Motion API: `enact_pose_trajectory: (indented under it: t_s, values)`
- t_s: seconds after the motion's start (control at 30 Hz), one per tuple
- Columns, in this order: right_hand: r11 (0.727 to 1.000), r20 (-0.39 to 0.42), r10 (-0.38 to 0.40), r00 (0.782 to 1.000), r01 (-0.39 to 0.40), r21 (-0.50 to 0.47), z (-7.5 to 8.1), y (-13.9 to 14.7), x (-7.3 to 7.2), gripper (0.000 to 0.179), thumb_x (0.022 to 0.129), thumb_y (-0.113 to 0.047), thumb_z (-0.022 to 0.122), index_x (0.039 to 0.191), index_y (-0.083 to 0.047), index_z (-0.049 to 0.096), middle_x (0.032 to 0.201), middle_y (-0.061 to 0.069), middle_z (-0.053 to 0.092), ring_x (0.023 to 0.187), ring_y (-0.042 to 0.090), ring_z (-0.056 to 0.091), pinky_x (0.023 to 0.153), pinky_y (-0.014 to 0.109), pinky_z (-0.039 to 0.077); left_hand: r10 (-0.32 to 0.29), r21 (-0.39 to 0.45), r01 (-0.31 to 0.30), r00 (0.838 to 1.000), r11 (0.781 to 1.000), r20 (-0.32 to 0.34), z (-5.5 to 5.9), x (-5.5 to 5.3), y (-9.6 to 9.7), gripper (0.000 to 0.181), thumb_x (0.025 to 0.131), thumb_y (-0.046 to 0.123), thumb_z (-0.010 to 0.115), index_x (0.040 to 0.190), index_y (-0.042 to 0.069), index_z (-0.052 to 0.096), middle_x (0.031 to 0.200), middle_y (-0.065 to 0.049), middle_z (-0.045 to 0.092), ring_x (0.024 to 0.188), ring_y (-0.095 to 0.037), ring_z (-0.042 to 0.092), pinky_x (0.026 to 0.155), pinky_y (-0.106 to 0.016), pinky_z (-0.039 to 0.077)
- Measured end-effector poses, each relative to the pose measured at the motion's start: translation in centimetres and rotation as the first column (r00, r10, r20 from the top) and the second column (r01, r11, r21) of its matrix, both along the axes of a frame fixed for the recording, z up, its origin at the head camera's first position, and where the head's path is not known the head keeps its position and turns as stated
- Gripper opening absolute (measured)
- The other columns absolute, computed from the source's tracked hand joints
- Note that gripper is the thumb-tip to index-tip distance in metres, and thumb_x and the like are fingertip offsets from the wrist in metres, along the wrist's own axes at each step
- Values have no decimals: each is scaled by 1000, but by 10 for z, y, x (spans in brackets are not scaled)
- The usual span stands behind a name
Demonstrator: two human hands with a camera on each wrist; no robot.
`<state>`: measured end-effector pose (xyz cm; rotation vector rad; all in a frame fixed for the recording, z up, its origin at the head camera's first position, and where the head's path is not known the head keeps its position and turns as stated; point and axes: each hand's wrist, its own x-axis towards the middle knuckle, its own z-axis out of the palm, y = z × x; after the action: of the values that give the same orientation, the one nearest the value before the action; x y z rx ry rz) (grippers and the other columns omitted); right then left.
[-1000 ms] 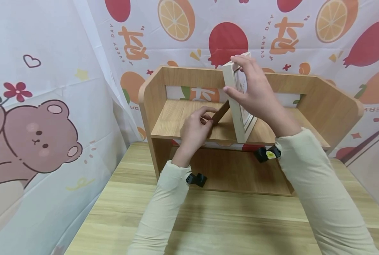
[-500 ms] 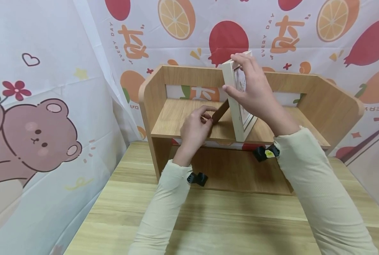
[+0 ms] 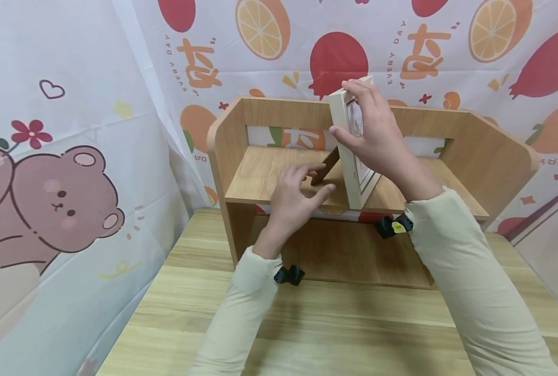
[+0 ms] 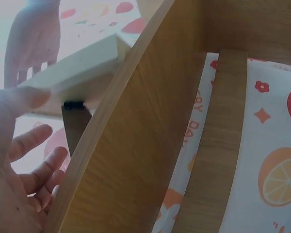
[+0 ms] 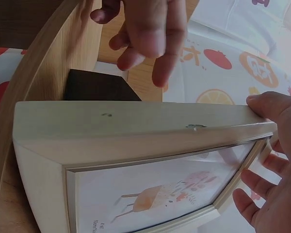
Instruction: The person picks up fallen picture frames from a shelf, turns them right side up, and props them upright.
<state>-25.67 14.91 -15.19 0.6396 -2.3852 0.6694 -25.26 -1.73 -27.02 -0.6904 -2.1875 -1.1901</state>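
Observation:
A picture frame (image 3: 349, 167) with a pale wooden border stands tilted on the upper board of a small desk shelf (image 3: 255, 175). My right hand (image 3: 376, 125) grips its upper part, thumb on the near side edge and fingers over the top. From the frame's back a dark support leg (image 3: 325, 168) slants down to the board. Beside that leg is my left hand (image 3: 292, 198), thumb and fingers spread apart and holding nothing. In the right wrist view the frame's printed picture (image 5: 150, 199) shows behind the glazing, with the leg (image 5: 99, 86) behind the border.
The shelf's side panels (image 3: 490, 156) rise at both ends, with a lower compartment (image 3: 354, 256) beneath the board. It stands on a wood-patterned table (image 3: 180, 303). Printed cloths (image 3: 279, 78) hang behind and to the left.
My left hand has let go of the support leg; its thumb and fingers have spread. The right hand and the frame stay nearly where they were.

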Motion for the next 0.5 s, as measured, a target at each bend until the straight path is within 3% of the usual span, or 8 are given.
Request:
enact_pose_trajectory:
  t_s: [0.27, 0.5]
  values:
    - [1000, 8, -6, 1000, 5, 15, 1, 0, 1, 71, 89, -22, 68, 149, -11, 31, 154, 11, 31, 144, 27, 26, 116, 53, 23, 2, -79, -9, 997, 997, -83, -4, 10, 18, 47, 77, 39, 79, 114, 13, 68, 109, -5, 66, 102, -22, 57, 85, -36, 47]
    - [999, 10, -19, 1000, 19, 31, 2, -1, 1, 71, 90, -24, 68, 148, -11, 31, 154, 11, 31, 143, 28, 26, 115, 56, 21, 24, -82, -31, 996, 996, -85, -5, 12, 27, 50, 75, 41, 80, 113, 11, 67, 107, -5, 65, 97, -20, 58, 81, -35, 46]
